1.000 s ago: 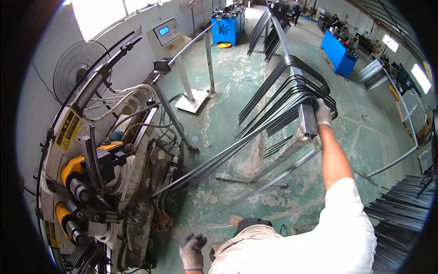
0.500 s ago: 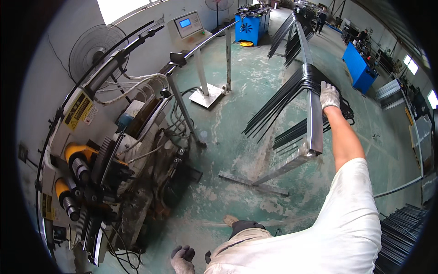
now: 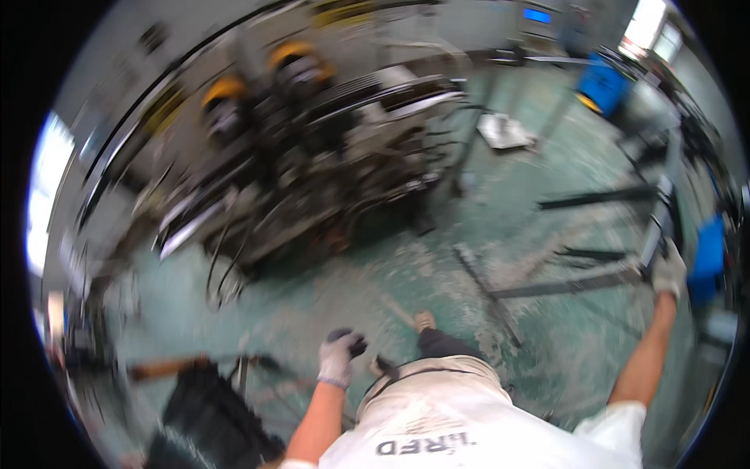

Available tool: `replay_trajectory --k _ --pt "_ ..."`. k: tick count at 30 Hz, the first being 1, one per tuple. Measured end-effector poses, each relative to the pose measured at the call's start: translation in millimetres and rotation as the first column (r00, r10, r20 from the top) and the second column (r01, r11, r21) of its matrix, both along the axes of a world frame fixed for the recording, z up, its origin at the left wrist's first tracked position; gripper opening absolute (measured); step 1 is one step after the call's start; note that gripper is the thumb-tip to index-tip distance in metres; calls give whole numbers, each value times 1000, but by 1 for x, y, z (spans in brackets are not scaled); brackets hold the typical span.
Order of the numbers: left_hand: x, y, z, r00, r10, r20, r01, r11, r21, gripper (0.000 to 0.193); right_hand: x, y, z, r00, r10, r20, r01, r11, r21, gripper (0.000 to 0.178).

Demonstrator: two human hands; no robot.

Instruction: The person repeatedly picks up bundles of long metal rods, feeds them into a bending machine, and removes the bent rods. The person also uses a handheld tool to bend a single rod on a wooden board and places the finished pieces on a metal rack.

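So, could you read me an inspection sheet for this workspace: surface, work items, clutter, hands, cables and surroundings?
Surface: green floor, worn, with pale patches.
Work items: metal rack bearing dark rods, blurred.
Clutter: black heap at lower left, too blurred to identify.
Hands: gloved right hand at the rack's near end, grip unclear; gloved left hand in front of the body, nothing seen in it.
Cables: dark cable looping down below the machine.
Surroundings: control panel with a lit blue screen; blue cabinet at upper right.
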State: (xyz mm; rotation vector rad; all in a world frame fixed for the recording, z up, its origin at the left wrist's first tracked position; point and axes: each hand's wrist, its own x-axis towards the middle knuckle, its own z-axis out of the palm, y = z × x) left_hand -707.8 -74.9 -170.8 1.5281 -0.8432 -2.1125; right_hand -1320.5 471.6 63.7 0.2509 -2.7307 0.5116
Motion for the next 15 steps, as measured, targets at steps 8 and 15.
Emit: replay_trajectory --k 8,15 --pt "104 54 -1 998 50 48 -53 997 49 40 136 -207 -48 840 506 198 -451 852 -266 32" --pt "155 102 29 890 411 -196 -377 907 190 28 362 -428 -82 58 862 504 -788 349 -507 28"
